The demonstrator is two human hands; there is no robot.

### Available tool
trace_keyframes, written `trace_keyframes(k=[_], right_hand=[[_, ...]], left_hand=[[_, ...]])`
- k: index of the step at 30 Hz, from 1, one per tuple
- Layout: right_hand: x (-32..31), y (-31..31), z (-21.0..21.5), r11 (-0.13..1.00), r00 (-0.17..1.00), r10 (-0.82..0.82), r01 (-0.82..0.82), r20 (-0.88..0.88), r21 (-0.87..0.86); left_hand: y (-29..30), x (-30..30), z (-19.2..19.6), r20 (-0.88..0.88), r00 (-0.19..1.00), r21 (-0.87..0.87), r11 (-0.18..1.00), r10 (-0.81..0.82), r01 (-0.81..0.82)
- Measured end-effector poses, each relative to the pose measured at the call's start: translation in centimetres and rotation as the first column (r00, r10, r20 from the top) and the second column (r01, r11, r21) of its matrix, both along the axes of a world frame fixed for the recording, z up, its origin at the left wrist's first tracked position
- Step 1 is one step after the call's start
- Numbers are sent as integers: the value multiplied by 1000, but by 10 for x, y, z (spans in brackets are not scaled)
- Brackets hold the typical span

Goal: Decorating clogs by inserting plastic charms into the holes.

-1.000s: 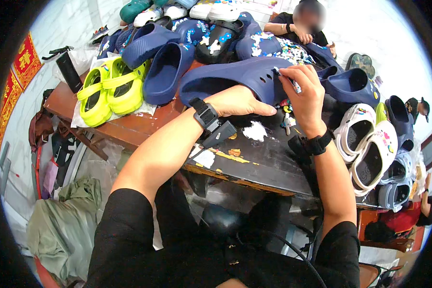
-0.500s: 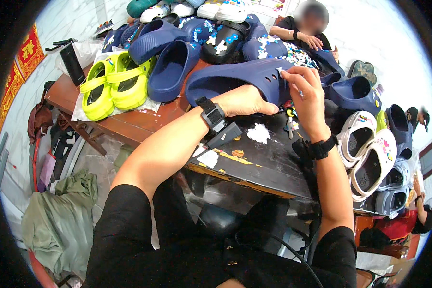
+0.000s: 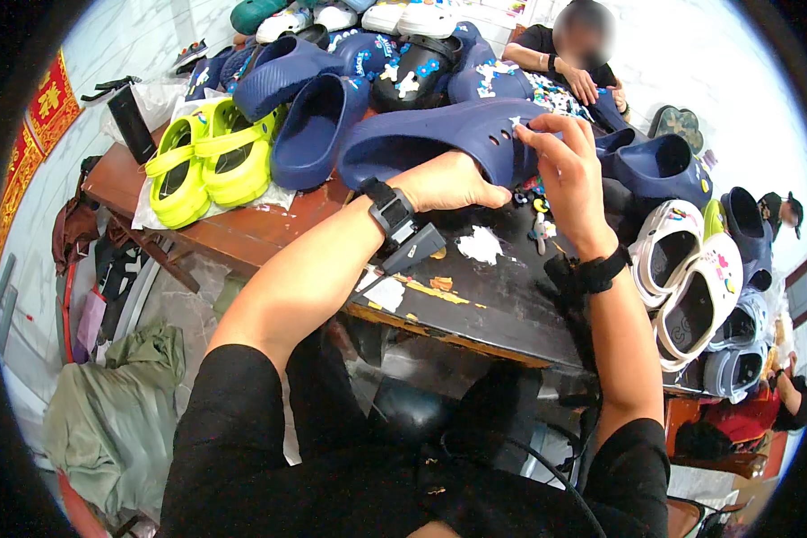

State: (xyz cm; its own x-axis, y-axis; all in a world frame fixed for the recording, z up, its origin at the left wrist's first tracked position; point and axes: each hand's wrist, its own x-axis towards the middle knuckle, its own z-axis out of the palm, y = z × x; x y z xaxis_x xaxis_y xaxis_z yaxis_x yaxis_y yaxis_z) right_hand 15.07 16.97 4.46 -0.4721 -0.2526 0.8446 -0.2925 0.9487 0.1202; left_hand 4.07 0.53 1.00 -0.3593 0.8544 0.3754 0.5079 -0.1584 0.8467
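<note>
two lime-green clogs (image 3: 208,157) at ten o'clock, two white clogs (image 3: 686,287) at three o'clock, many navy clogs (image 3: 314,125) at twelve.

Your left hand (image 3: 453,182) is cupping under the navy clog (image 3: 439,139), wrist bent, forearm reaching in diagonally. Your right hand (image 3: 565,175) is pinching at the clog's top, fingers curled, forearm rising nearly straight.
</note>
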Motion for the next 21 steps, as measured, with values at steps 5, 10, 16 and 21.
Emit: trace_keyframes(k=[5, 10, 16, 21], right_hand=[[13, 9, 17, 987, 992, 2, -22, -127, -158], [31, 28, 40, 954, 966, -75, -3, -247, -301], [46, 53, 44, 918, 958, -235, 163, -162, -362], [49, 76, 39, 883, 940, -341, 313, -20, -351]], left_hand=[[1, -8, -2, 83, 996, 100, 994, 31, -39], [0, -19, 0, 296, 954, 191, 976, 40, -100], [1, -24, -2, 380, 925, 212, 971, 24, -113], [2, -25, 0, 385, 921, 231, 960, 57, -156]])
